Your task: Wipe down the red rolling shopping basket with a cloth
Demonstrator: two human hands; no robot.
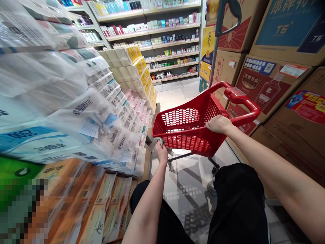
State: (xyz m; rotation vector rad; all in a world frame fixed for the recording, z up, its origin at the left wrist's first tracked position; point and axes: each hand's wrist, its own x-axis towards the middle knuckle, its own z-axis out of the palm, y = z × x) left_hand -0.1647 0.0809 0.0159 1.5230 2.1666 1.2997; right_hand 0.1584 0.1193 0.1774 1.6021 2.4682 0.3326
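A red plastic shopping cart (203, 118) with a perforated basket stands crosswise before my knees, its handle to the right. My right hand (218, 124) is closed over the basket's near rim, close to the handle. At the basket's front left corner, my left hand (161, 149) is closed on a crumpled grey cloth (159, 140), which touches the red plastic. Part of the cloth is hidden behind my fingers. Inside the basket I see no goods.
Wrapped tissue packs (101, 112) are stacked high on the left, above orange packs (76, 196). Cardboard cartons (269, 88) line the right side, with a grey handle (230, 20) rising beside them. Shelves (157, 37) of small boxes and bottles stand behind, across the tiled floor (175, 92).
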